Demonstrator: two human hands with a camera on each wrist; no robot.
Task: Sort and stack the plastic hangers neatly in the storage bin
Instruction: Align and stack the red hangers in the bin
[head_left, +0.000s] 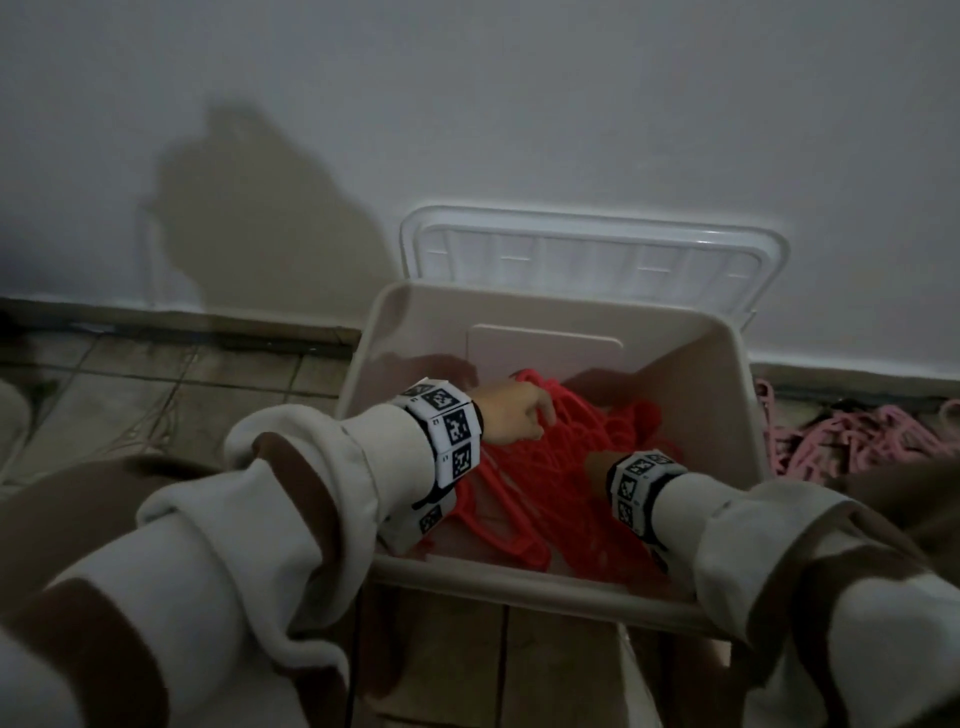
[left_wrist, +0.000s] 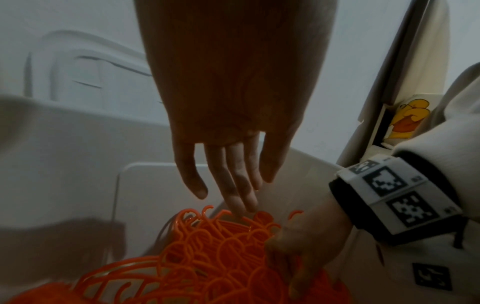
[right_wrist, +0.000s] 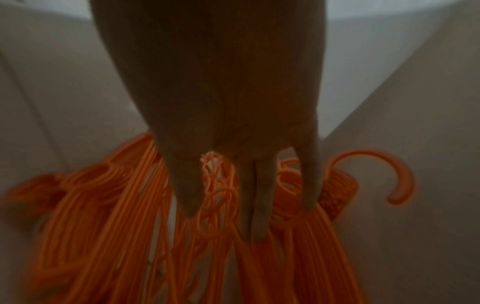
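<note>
Left hand (left_wrist: 228, 144) fingers extended, touching hangers (left_wrist: 207, 257)

The right hand (right_wrist: 228, 115) reaches down with straight fingers (right_wrist: 257, 205), their tips touching a heap of orange hangers (right_wrist: 116, 236) inside the pale bin (right_wrist: 415, 144); one hook (right_wrist: 384, 170) sticks out rightward.

Your tiled floor (head_left: 130, 395) carries the beige storage bin (head_left: 545, 587) against the wall edge, with pink hangers (head_left: 857, 441) heaped just beside it.
</note>
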